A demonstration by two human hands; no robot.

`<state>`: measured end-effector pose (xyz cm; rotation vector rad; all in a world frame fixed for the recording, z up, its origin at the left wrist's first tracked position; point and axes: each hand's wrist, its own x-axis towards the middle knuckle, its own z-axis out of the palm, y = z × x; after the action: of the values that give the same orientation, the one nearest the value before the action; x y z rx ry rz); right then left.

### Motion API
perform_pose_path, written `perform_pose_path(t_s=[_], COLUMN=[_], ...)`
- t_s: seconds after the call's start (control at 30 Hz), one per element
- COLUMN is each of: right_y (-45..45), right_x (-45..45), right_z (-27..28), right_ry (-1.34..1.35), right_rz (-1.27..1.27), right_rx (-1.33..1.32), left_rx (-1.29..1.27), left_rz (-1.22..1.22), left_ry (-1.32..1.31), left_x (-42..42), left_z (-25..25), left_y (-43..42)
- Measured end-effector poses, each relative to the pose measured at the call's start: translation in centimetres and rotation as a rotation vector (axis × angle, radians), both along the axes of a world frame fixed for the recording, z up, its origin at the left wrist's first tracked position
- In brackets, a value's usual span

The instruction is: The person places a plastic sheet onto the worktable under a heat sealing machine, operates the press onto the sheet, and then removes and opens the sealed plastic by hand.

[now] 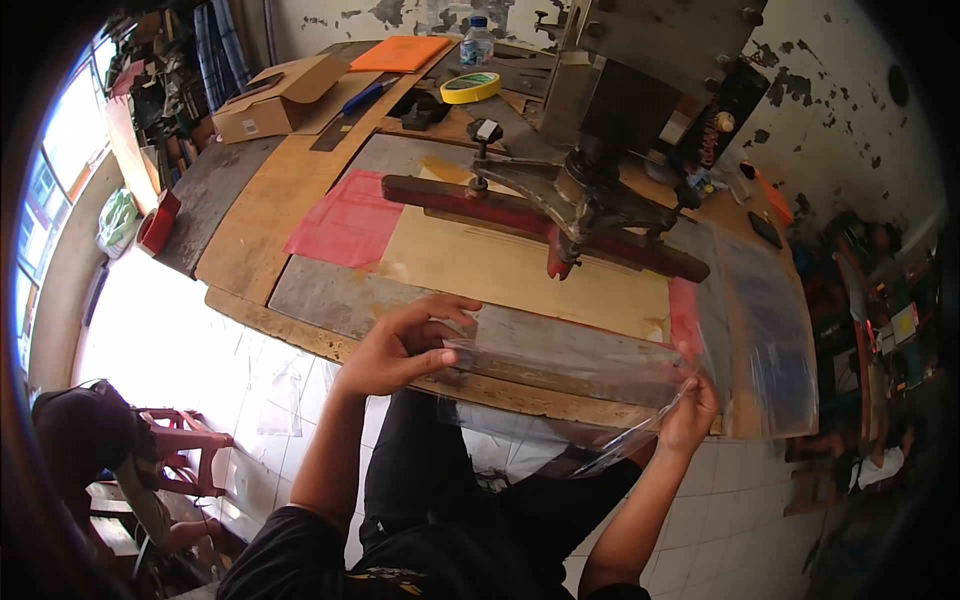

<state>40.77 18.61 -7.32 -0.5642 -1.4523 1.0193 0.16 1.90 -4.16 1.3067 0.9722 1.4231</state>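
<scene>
A clear plastic sheet [570, 385] stretches between my hands over the table's front edge. My right hand [690, 415] pinches its right end, fingers pressed together. At the sheet's left end, my left hand [405, 345] has its fingers apart, with the thumb beside the plastic; no grip on it shows. Beyond them, a yellowish sheet [480, 265] lies on the grey work surface, with pink material [345, 220] at its left. A machine's dark red bar [450, 200] hangs over the yellowish sheet.
On the wooden table [245, 230] are a cardboard box [270, 105], yellow tape [470, 88], an orange packet [400, 54] and a bottle [477, 45]. Clear plastic sheets [775, 340] lie at the right. A person [95, 430] sits at the lower left, near a red stool [185, 440].
</scene>
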Motion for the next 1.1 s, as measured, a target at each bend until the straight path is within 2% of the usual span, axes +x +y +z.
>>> perform_pose_path(t_s=[0.13,0.27,0.37,0.43,0.7,0.77,0.9,0.97,1.03,1.07,1.1], right_y=[0.2,0.1,0.2,0.2,-0.2,-0.1,-0.5,-0.6,-0.7,-0.5,-0.5], right_x=[0.5,0.5,0.7,0.9,0.7,0.6,-0.4,-0.6,-0.5,-0.9,-1.2], right_z=[-0.4,-0.6,-1.0,-1.1,-0.5,-0.4,1.3,1.7,1.9,1.9,2.0], right_ry=[0.033,0.056,0.039,0.075,0.018,0.019,-0.053,-0.066,-0.171,-0.208,-0.208], right_rz=[-0.084,-0.153,-0.118,-0.081,-0.043,-0.047,0.059,0.104,0.147,0.154,0.151], right_rx=[0.026,0.043,0.069,0.049,0.125,0.154,0.122,0.098,-0.172,-0.131,-0.129], left_rx=[0.062,-0.099,-0.186,-0.002,0.073,0.147,0.098,-0.047,-0.156,-0.218,-0.216], left_rz=[-0.013,0.041,0.057,0.064,0.072,0.163,0.141,0.161,0.209,0.25,0.247], left_ry=[0.05,0.173,0.075,0.31,0.32,0.319,0.417,0.167,-0.043,-0.168,-0.169], left_x=[0.2,1.8,3.1,2.6,1.3,1.3,0.7,1.7,2.7,3.0,3.0], left_z=[-0.4,1.6,3.1,2.5,1.9,1.8,2.4,2.6,2.5,2.3,1.8], left_y=[0.1,-1.5,-2.2,-2.1,-2.0,-1.9,-2.4,-2.7,-2.6,-2.6,-2.4])
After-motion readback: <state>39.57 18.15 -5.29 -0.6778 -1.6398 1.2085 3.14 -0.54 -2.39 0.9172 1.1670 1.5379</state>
